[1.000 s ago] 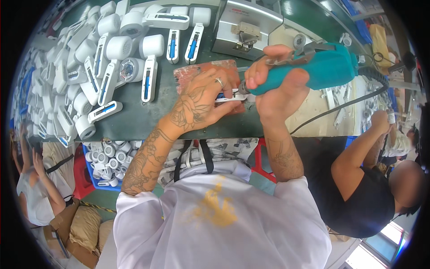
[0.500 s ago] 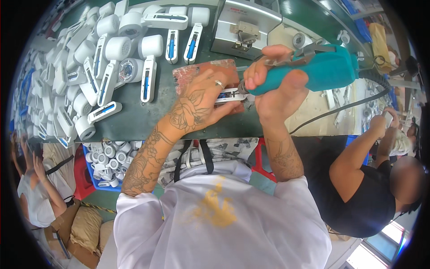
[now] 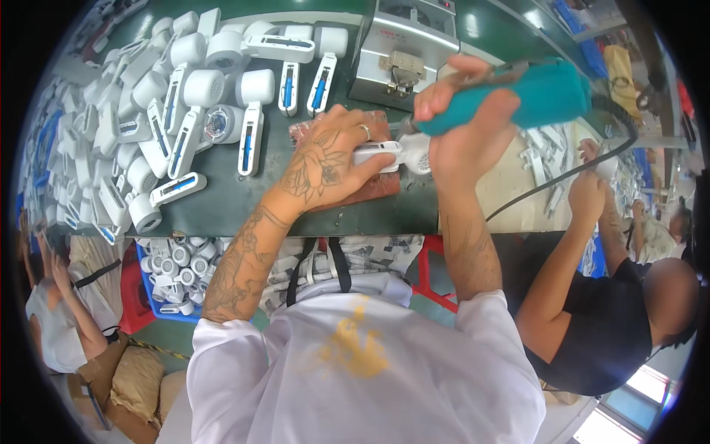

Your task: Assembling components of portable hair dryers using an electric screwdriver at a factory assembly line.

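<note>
My left hand (image 3: 333,159) is closed on a white handheld fan (image 3: 418,155), its thumb pressing the handle. The fan lies on a worn reddish block (image 3: 373,191), with its round grilled head pointing right. A teal electric screwdriver (image 3: 551,92), slightly blurred, is gripped in my right hand (image 3: 473,122). Its tip hangs just above the joint of the fan's handle and head, and I cannot tell whether it touches. The screwdriver's dark cable (image 3: 569,172) curves down to the right.
Many white fans (image 3: 203,87) with open handles are heaped on the left. Behind the block stands a metal box machine (image 3: 403,55). Loose white pieces (image 3: 543,159) lie at the right. A blue crate (image 3: 159,292) of fan parts sits below. A co-worker (image 3: 592,318) works close on my right.
The screwdriver has risen off the open handle. The fan's round head, hidden before, now shows beside my right hand. The co-worker on the right has moved their arms.
</note>
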The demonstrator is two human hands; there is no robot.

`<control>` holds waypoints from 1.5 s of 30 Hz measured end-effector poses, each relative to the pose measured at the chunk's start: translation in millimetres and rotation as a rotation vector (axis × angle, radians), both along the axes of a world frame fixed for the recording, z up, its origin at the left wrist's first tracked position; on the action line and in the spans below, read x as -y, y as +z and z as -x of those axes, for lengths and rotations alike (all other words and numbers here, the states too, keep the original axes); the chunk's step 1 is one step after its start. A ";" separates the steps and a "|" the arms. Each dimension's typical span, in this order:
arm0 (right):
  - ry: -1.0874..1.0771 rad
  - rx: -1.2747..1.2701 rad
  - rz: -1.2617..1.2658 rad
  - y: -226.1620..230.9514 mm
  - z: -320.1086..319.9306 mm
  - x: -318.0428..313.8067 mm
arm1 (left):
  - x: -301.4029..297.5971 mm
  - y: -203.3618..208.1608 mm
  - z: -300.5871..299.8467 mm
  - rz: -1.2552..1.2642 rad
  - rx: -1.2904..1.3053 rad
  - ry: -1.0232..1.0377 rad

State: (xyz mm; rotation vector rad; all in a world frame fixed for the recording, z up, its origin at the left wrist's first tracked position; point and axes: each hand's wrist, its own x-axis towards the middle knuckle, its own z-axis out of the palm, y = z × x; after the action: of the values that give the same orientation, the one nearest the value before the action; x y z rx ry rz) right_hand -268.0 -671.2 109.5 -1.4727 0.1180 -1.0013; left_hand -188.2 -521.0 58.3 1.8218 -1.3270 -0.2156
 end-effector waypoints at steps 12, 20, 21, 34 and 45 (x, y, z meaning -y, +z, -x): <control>-0.088 -0.005 0.192 -13.8 -63.0 40.4 | 5.3 -16.4 -7.5 -0.018 0.100 0.076; -0.027 -0.170 0.112 -1.7 -53.7 29.1 | 2.9 -14.2 -8.5 -0.049 0.110 0.067; -0.027 -0.174 0.110 -1.5 -45.7 25.0 | 2.1 -14.2 -8.1 -0.061 0.107 0.068; 0.071 -0.175 0.035 -13.6 -11.6 8.3 | 6.7 -17.7 -6.4 0.001 0.110 0.080; 0.101 -0.141 -0.024 -25.4 -15.3 5.5 | 9.0 -21.0 -6.0 -0.005 0.139 0.081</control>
State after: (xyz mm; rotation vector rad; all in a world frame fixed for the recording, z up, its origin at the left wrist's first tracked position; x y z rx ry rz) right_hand -252.7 -676.7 84.1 -1.5114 0.1549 -0.8120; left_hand -182.2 -530.0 37.3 1.9194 -1.3440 -0.0496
